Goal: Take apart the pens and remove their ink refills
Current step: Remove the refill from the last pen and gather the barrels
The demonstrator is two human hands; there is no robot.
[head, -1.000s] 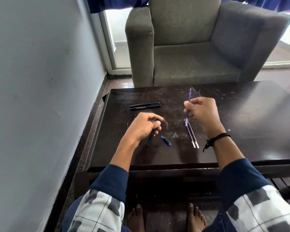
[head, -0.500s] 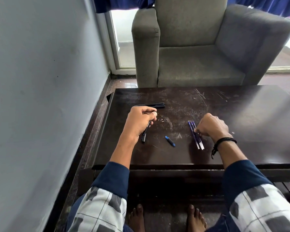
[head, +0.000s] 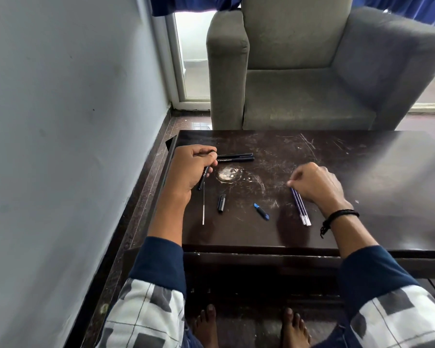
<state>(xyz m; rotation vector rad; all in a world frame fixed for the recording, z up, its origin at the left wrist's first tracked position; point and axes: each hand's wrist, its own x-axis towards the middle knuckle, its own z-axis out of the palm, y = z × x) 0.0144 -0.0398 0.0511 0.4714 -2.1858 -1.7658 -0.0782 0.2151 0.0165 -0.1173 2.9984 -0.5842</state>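
Here, a dark scratched table (head: 337, 156) beside a grey wall (head: 60, 121), facing a grey armchair (head: 299, 84). Left hand (head: 194, 169) clamped on a black barrel (head: 204, 175), thin refill (head: 203, 204) just below. Right hand (head: 317, 183) pinched on three refills (head: 300, 207) lying on the table. Between: black cap (head: 221, 203), blue piece (head: 261, 211). Two pens (head: 236, 157) behind.
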